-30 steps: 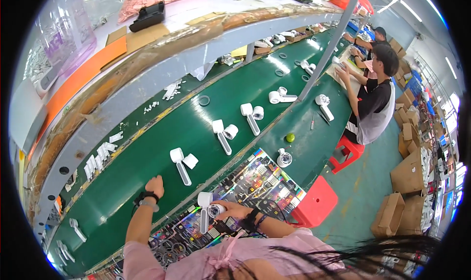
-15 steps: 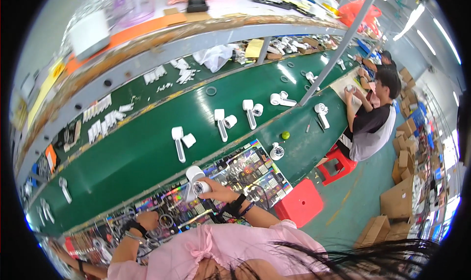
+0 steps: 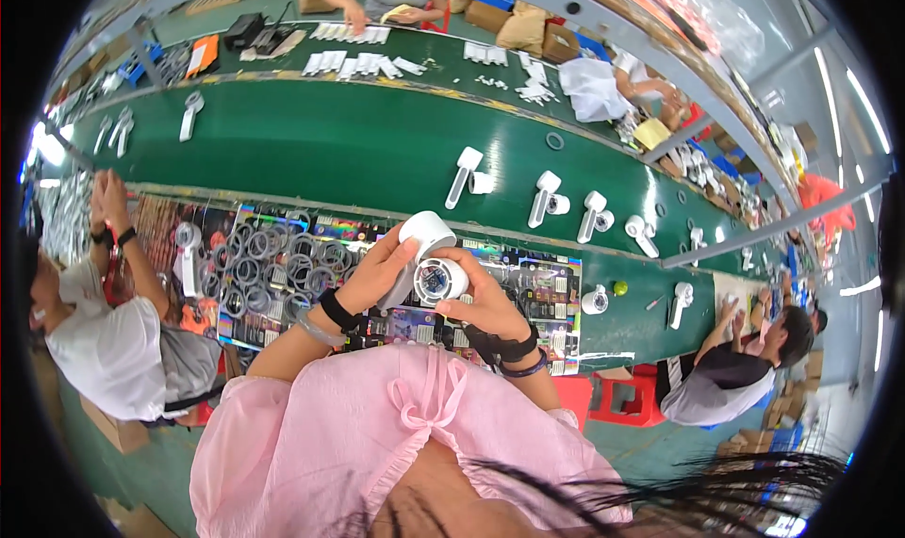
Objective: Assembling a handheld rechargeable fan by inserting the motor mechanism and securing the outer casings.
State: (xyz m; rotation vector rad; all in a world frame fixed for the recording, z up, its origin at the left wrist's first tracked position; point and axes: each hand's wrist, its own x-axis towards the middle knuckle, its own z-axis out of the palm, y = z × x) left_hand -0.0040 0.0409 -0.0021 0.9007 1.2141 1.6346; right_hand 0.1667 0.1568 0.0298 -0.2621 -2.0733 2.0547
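Head view, the only view. Centre of frame: both hands raised over the near edge of the bench, holding one white handheld fan body (image 3: pixel 426 260). Left hand (image 3: pixel 377 272) wraps the white handle from the left, fingers closed round it, thumb up toward the round head at the top. Right hand (image 3: pixel 483 295) is closed on the lower round end, where a small circuit part shows inside the open face; fingers curl under it. Both wrists carry dark bands.

Below the hands, lower centre: the person's pink blouse with a bow.

Behind the hands: a work mat (image 3: pixel 283 265) covered with grey rings (image 3: pixel 255 269) left of centre and rows of small dark parts to the right. One white fan unit (image 3: pixel 188 255) lies on the mat at left, near the rings.

Above the mat: a green conveyor belt (image 3: pixel 330 152) runs across the frame. On it, right of centre, several white fan units (image 3: pixel 547 199) lie in a row, well apart from the hands. A small white round part (image 3: pixel 595 301) sits at the belt's near edge, right of the hands, with a little green ball (image 3: pixel 619 288) just beside it.

Left edge: a co-worker in a white shirt (image 3: pixel 104 340), hands up. Right edge: another seated person (image 3: pixel 735 368) on a red stool (image 3: pixel 627 401). Top: more people across the belt.
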